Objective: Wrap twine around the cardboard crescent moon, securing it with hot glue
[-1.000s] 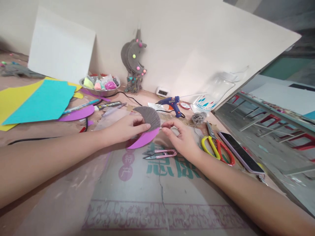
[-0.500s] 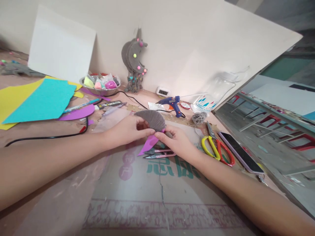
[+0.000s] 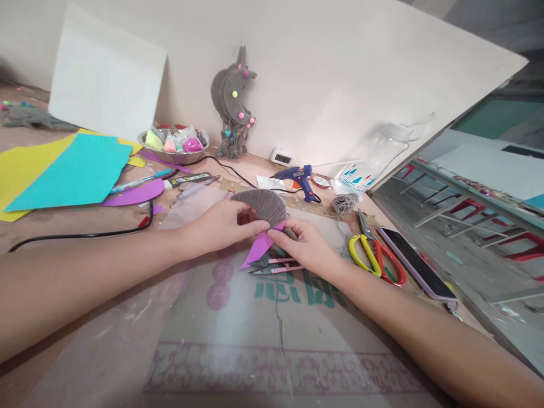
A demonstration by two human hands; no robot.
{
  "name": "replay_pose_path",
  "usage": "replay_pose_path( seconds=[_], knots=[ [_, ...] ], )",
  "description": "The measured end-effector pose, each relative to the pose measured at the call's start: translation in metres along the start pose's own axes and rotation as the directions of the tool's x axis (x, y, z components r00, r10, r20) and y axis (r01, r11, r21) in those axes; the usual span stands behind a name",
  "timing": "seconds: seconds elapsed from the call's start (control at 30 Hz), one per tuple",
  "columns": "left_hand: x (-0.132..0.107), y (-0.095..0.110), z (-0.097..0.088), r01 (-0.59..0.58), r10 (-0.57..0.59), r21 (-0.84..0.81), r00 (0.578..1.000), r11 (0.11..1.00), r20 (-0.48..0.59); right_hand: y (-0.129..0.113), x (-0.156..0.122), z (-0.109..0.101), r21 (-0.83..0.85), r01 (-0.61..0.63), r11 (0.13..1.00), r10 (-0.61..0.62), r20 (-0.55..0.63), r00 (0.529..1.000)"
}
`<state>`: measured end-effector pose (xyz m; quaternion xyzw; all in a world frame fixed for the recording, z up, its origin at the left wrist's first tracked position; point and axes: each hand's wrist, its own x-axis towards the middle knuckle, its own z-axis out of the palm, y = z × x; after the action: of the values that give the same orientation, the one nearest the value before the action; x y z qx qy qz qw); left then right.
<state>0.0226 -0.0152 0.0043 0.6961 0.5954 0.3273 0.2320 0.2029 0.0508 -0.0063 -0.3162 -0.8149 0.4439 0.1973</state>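
Note:
My left hand (image 3: 229, 226) is closed on a crescent wound in grey yarn (image 3: 266, 208), thumb in front and fingers behind it. My right hand (image 3: 304, 241) pinches a purple sheet piece (image 3: 257, 251) with a pointed lower end, right against the crescent's lower edge. Pink-handled thread snips (image 3: 272, 266) show beneath the right hand, blades apart and pointing left; whether they lie on the board or are tucked in the palm I cannot tell. Under both hands is a printed board (image 3: 238, 328) covered in clear plastic.
Right of my hands are scissors (image 3: 377, 258), a phone (image 3: 416, 263) and a grey yarn bundle (image 3: 344, 204). A blue glue gun (image 3: 301, 180) lies behind, its cord nearby. A finished moon hanging (image 3: 233, 102) leans at the wall. Coloured sheets (image 3: 72, 170) and a bowl (image 3: 170, 156) are left.
The crescent and purple piece stay between my hands, almost unmoved. The purple piece shows slightly more below the crescent's edge. The whole view has shifted a touch.

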Motion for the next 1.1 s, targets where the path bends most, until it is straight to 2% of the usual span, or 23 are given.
replay_pose_path(
  seconds=[0.2, 0.4, 0.57, 0.77, 0.93, 1.1],
  knots=[
    [0.0007, -0.0009, 0.0007, 0.009, -0.009, 0.011, 1.0, 1.0, -0.009, 0.0009, 0.0011, -0.0002, 0.025, -0.027, 0.999, 0.027, -0.007, 1.0],
    [0.0009, -0.0023, 0.0005, 0.01, -0.01, 0.003, 0.999, 1.0, -0.034, -0.0028, -0.0001, -0.006, 0.019, 0.065, 0.998, -0.066, 0.048, 0.997],
    [0.0001, -0.0016, 0.0001, 0.002, -0.001, 0.028, 1.0, 1.0, -0.021, -0.0015, -0.0005, -0.0036, 0.003, -0.05, 0.999, 0.05, 0.039, 0.998],
    [-0.0003, -0.0004, 0.001, -0.002, 0.003, 0.046, 1.0, 0.999, -0.013, 0.0011, -0.0001, 0.0006, 0.037, -0.076, 0.996, 0.073, 0.065, 0.995],
    [0.0001, -0.0011, 0.0007, -0.011, 0.012, 0.036, 1.0, 0.999, -0.026, 0.0002, 0.0001, -0.001, 0.001, -0.022, 1.0, 0.022, 0.05, 0.999],
    [-0.0001, -0.0015, -0.0009, 0.032, -0.033, -0.033, 0.998, 0.999, -0.044, -0.0017, 0.0012, -0.0044, -0.011, 0.015, 1.0, -0.014, 0.054, 0.998]
  ],
)
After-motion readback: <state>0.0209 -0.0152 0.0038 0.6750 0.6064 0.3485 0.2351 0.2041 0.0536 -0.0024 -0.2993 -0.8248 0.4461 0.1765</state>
